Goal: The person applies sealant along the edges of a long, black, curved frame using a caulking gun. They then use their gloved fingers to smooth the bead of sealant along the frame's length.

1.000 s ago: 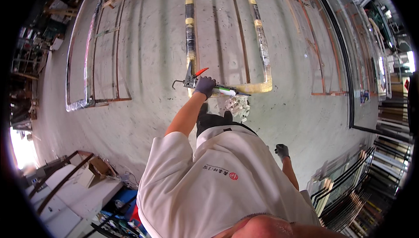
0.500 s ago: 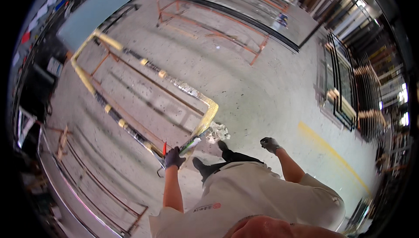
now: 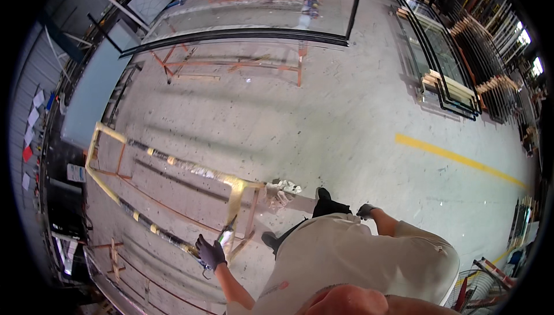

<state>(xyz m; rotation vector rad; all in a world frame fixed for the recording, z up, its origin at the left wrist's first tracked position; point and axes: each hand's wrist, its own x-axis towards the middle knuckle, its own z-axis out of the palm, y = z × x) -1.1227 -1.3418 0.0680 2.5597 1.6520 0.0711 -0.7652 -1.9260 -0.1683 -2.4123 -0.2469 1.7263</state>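
The left hand [image 3: 210, 252] in a dark glove is gripping a green-tipped tool [image 3: 226, 235] tightly, pointing it at the yellow frame [image 3: 235, 195] (on the floor). The right hand [image 3: 365, 211] is hanging beside the hip; its grip is unclear. The work looks unfinished.

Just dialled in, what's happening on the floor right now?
A person stands on a concrete workshop floor beside a yellow metal frame. Their gloved left hand grips a caulking-style gun, its tip close to the frame's corner. The gloved right hand hangs free at their side, holding nothing. Large glass panes rest on orange stands beyond.
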